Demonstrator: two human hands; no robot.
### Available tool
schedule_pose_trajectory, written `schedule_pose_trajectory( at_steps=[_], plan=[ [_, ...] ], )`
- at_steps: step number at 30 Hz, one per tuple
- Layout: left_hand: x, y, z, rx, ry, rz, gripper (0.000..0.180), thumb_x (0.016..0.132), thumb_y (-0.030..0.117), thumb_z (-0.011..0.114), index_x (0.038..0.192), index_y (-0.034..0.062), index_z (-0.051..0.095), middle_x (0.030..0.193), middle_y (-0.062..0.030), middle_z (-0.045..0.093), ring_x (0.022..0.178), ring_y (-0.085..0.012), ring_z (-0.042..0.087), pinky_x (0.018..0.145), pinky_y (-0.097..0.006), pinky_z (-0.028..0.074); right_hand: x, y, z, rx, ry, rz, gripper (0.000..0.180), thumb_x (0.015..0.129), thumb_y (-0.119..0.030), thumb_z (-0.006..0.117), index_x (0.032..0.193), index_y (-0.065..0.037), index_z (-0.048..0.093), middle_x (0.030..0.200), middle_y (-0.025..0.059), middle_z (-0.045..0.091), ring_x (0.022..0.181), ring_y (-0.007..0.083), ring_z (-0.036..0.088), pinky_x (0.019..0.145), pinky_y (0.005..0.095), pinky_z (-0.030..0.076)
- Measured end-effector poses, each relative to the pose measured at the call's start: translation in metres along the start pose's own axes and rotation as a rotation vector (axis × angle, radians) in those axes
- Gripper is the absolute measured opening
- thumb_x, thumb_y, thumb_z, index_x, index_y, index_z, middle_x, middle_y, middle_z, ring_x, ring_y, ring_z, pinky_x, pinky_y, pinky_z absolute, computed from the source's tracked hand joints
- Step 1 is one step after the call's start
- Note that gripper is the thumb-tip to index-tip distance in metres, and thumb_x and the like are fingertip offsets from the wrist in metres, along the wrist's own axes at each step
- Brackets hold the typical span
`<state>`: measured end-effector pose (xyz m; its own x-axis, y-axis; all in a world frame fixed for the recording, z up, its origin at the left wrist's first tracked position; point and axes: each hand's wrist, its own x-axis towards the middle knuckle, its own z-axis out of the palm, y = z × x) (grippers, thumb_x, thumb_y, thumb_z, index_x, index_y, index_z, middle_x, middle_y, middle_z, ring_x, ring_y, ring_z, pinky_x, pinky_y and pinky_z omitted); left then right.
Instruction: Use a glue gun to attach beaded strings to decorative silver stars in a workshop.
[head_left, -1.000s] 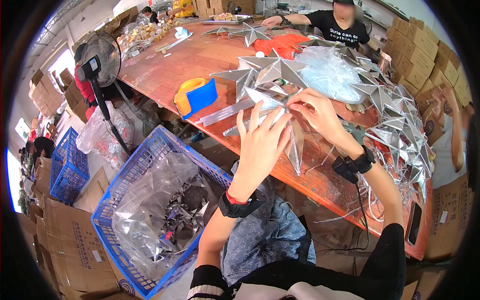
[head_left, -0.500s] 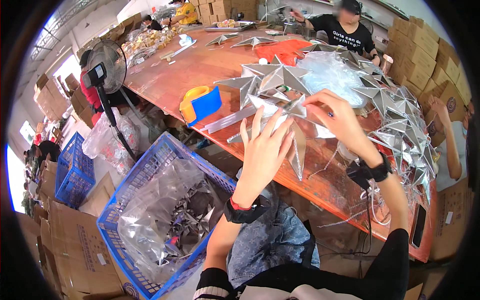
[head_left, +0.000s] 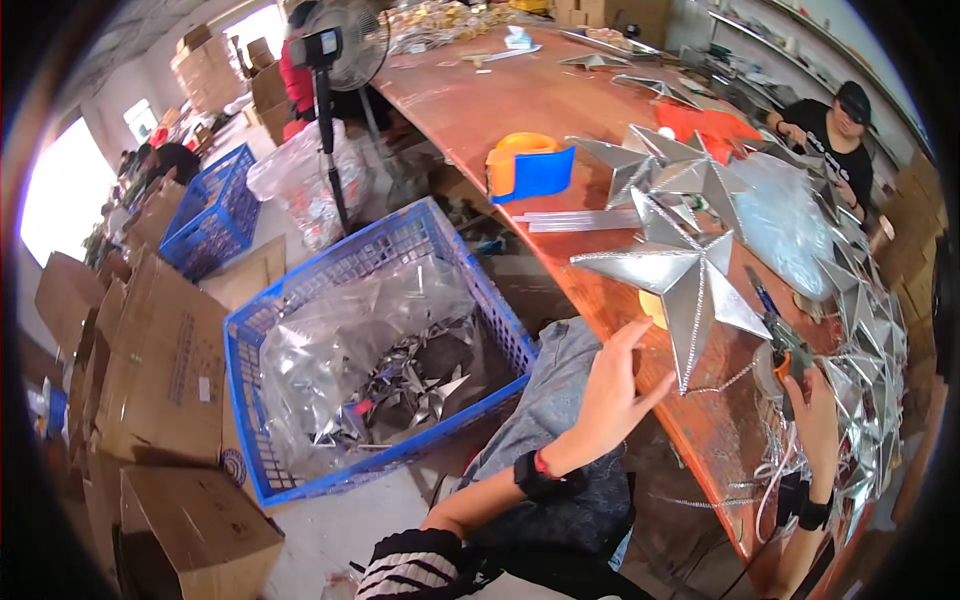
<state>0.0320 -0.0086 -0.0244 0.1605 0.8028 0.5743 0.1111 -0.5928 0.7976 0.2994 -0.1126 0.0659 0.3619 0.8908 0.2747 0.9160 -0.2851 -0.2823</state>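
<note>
A large silver folded star [head_left: 682, 278] with beaded trim along its ridges lies at the table's near edge, a loose bead strand [head_left: 735, 378] trailing from its lower point. Beside that point my left hand [head_left: 612, 398] is open, thumb and fingers apart, holding nothing. At the right, my right hand [head_left: 816, 412] is closed around the handle of a glue gun [head_left: 795, 355] with orange and dark grey parts. Blue-handled pliers [head_left: 762, 292] rest just beyond the gun. Clear glue sticks [head_left: 582, 221] lie left of the star, near an orange and blue tape roll [head_left: 530, 170].
A blue crate [head_left: 385, 462] lined with plastic and holding silver pieces stands left of my legs. More silver stars [head_left: 868, 345] heap along the table's right side. A clear plastic bag [head_left: 785, 220] lies behind the star. A fan [head_left: 340, 60] stands at the far left. Another person sits across the table.
Both hands have left the star, which now lies on the table. My right hand has moved right and taken hold of the glue gun; my left hand has drawn back. The view has turned left.
</note>
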Motion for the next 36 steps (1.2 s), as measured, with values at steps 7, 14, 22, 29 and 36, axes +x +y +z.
schedule_pose_trajectory(
  at_steps=[7, 14, 22, 29, 36],
  plan=[
    [0.013, 0.002, 0.031, -0.042, 0.207, 0.052, 0.064, 0.072, 0.012, 0.076, 0.121, 0.0035, 0.036, 0.126, -0.0186, 0.043, 0.113, -0.0315, 0.046, 0.093, -0.038, 0.038, 0.016, 0.030, 0.017, 0.196, -0.043, 0.079, 0.034, 0.091, -0.027, 0.053, 0.096, 0.005, 0.050, 0.079, 0.0114, 0.049, 0.074, 0.0155, 0.044, 0.067, 0.0289, 0.039],
    [0.015, -0.004, 0.047, -0.154, 0.255, -0.007, 0.056, 0.076, 0.009, 0.072, 0.119, 0.0030, 0.036, 0.124, -0.0194, 0.043, 0.117, -0.0265, 0.045, 0.094, -0.036, 0.038, 0.007, 0.000, -0.029, 0.977, 0.032, 0.409, 0.031, 0.088, -0.027, 0.056, 0.109, -0.004, 0.052, 0.076, 0.0010, 0.050, 0.066, 0.0077, 0.047, 0.060, 0.0202, 0.039],
    [0.050, -0.013, 0.006, -0.508, 0.378, -0.077, 0.043, 0.093, 0.009, 0.048, 0.131, 0.0046, 0.029, 0.126, -0.0077, 0.041, 0.109, -0.0153, 0.046, 0.088, -0.026, 0.038, -0.021, -0.023, -0.043, 1.049, 0.227, 0.289, 0.028, 0.089, -0.026, 0.058, 0.108, -0.008, 0.053, 0.067, -0.0003, 0.052, 0.049, 0.0057, 0.043, 0.045, 0.0190, 0.033],
    [0.052, -0.019, -0.031, -0.660, 0.322, -0.169, 0.043, 0.095, 0.018, 0.047, 0.133, 0.0072, 0.028, 0.125, -0.0050, 0.040, 0.101, -0.0116, 0.044, 0.078, -0.024, 0.041, -0.034, -0.028, -0.032, 0.958, 0.301, 0.248, 0.029, 0.090, -0.022, 0.056, 0.113, -0.005, 0.051, 0.070, 0.0000, 0.052, 0.049, 0.0059, 0.043, 0.044, 0.0199, 0.033],
    [0.041, -0.017, -0.047, -0.696, 0.294, -0.200, 0.040, 0.097, 0.019, 0.042, 0.133, 0.0069, 0.028, 0.123, -0.0041, 0.040, 0.099, -0.0094, 0.044, 0.079, -0.025, 0.041, -0.041, -0.024, -0.040, 0.940, 0.305, 0.272, 0.032, 0.090, -0.022, 0.058, 0.115, -0.005, 0.050, 0.080, -0.0014, 0.053, 0.059, 0.0047, 0.046, 0.051, 0.0190, 0.036]
  ],
)
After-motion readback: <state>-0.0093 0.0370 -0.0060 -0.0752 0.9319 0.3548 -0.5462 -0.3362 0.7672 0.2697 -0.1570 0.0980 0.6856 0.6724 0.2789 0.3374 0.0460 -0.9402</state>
